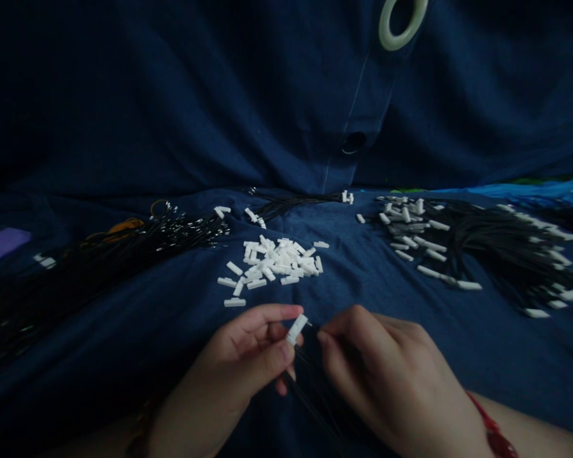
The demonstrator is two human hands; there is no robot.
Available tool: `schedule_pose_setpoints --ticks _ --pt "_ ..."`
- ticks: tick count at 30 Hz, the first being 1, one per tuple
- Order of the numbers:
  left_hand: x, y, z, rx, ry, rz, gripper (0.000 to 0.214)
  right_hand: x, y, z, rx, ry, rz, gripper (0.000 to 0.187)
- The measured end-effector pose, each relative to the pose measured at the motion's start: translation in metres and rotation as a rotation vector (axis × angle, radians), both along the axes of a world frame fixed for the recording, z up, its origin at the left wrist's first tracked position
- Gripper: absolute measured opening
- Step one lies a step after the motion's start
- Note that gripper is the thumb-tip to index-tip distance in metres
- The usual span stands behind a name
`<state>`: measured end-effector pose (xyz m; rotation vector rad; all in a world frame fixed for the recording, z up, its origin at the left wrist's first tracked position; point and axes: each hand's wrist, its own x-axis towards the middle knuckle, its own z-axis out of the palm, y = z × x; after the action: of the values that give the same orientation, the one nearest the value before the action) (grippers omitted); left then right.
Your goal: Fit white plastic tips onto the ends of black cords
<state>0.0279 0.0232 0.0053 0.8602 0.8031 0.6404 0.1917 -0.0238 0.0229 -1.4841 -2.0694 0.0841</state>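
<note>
My left hand (251, 353) pinches a small white plastic connector housing (297, 329) between thumb and fingers. Black wires (310, 388) run down from below that hand toward the lap. Close by on the right, my right hand (386, 369) is closed, thumb and index finger pressed together at a thin dark wire whose small tip (309, 324) points at the housing. Most of this wire is hidden behind the fingers. Beyond both hands lies a loose heap of white connector housings (281, 259) on the dark blue cloth (344, 273).
At left spreads a bundle of black wires (181, 232) with shiny metal ends. On the right lies a bundle of black wires with white connectors (487, 235). A smaller wire bundle (300, 202) rests behind the heap. Blue cloth with a pale ring (388, 32) hangs at the back.
</note>
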Motion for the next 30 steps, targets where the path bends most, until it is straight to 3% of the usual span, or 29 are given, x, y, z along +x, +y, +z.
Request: schedule_pose_setpoints --ticks 11,18,20,25,30 --pt "0.0 -0.003 0.002 0.079 0.02 -0.045 0.024 -0.001 -0.001 -0.005 -0.015 -0.027 0.003 0.013" --pt "-0.003 0.004 0.003 0.009 -0.009 0.006 0.024 0.01 0.01 0.004 -0.061 -0.046 0.053 0.006" --pt "-0.005 0.008 0.004 -0.005 -0.044 0.011 0.025 0.02 0.015 0.01 -0.115 -0.109 0.045 0.016" --pt "-0.009 0.014 0.005 0.023 -0.049 0.026 0.025 0.051 0.02 0.032 -0.41 -0.122 0.136 0.023" --pt "-0.008 0.015 0.005 0.037 -0.036 0.04 0.025 0.065 0.019 0.04 -0.437 -0.194 0.16 0.016"
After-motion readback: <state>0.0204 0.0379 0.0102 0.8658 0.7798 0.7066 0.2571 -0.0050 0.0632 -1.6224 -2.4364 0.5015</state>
